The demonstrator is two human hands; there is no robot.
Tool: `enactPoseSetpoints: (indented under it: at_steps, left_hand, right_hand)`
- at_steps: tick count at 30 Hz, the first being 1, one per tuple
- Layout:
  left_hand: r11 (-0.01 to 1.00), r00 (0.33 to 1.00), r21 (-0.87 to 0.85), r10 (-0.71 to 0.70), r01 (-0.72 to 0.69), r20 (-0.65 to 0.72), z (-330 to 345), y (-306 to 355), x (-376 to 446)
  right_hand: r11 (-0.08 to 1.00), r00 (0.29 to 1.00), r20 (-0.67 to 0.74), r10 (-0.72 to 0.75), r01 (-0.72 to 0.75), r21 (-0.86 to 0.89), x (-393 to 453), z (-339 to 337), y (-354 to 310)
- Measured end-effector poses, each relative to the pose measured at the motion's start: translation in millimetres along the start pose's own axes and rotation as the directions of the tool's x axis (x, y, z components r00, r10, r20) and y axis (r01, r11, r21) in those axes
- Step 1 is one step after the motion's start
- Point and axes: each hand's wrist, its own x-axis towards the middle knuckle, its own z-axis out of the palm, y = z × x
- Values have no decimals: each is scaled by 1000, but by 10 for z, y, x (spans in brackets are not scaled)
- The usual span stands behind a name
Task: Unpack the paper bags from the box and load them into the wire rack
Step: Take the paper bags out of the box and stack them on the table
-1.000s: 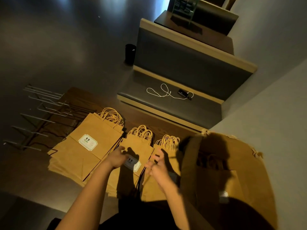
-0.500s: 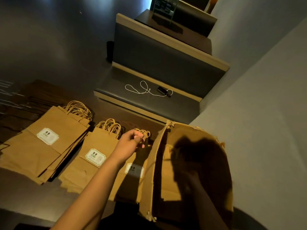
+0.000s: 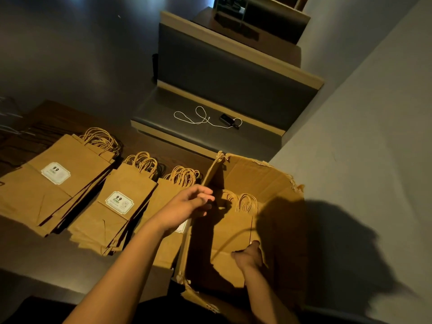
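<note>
Left hand [image 3: 189, 206]: gripping the box [image 3: 268, 181] wall's top edge.
Right hand [image 3: 249, 254]: reaching inside, seemingly holding paper bags [image 3: 233, 230].

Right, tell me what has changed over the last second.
The right hand went from above the small stack of bags down into the cardboard box and now rests on the paper bags inside; whether it grips one is unclear. The left hand left the middle stack and now holds the box's left wall. The three stacks on the table lie as before.
</note>
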Motion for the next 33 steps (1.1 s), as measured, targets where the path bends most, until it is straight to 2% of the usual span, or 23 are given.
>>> enactPoseSetpoints:
  at_steps: [2,4,6,14,17,19,21,24,25,28,31,33]
  left_hand:
    - [1000,1000,14,9,-9,-9,50,-13,-3]
    - [1000,1000,13,12,-12,-20,98,-45,6]
    - [1000,1000,2,0,0,-29,154,-72,5]
    - [996,993,-47,-74,70,-92,322,-140,3]
    - [992,987,-68,-118,111,-107,369,-141,-15]
    - [994,986,-60,-98,91,-134,402,-123,-37]
    - [996,991,-57,-79,73,-105,406,-92,-81]
    - [986,983,-57,-150,157,109,422,-29,-196]
    - [977,976,-100,-171,186,138,413,-37,-217]
    - [928,982,-325,-159,185,105,300,-110,-260]
    - [925,989,-349,-148,148,28,144,-103,-323]
    - [931,986,-347,-149,115,-72,-27,-110,-369]
  right_hand:
    - [999,999,35,-40,40,5,-514,-323,-380]
    - [999,997,58,-42,43,-10,-624,-427,-465]
    - [994,991,87,-102,98,48,-664,-500,-515]
    - [906,941,-29,-337,332,264,-944,-1429,-742]
    - [820,918,-31,-395,367,440,-1123,-1867,-792]
    - [717,907,-51,-418,364,594,-1139,-2070,-767]
    - [627,901,-46,-431,336,702,-1181,-2183,-777]
    - [577,920,-22,-391,264,773,-1245,-2141,-854]
    - [552,920,-9,-391,243,797,-1246,-2074,-878]
    - [507,959,45,-280,108,855,-1303,-1847,-979]
    - [465,987,-39,-154,107,879,-1215,-1784,-1000]
    - [432,992,-91,-89,120,894,-1175,-1861,-1016]
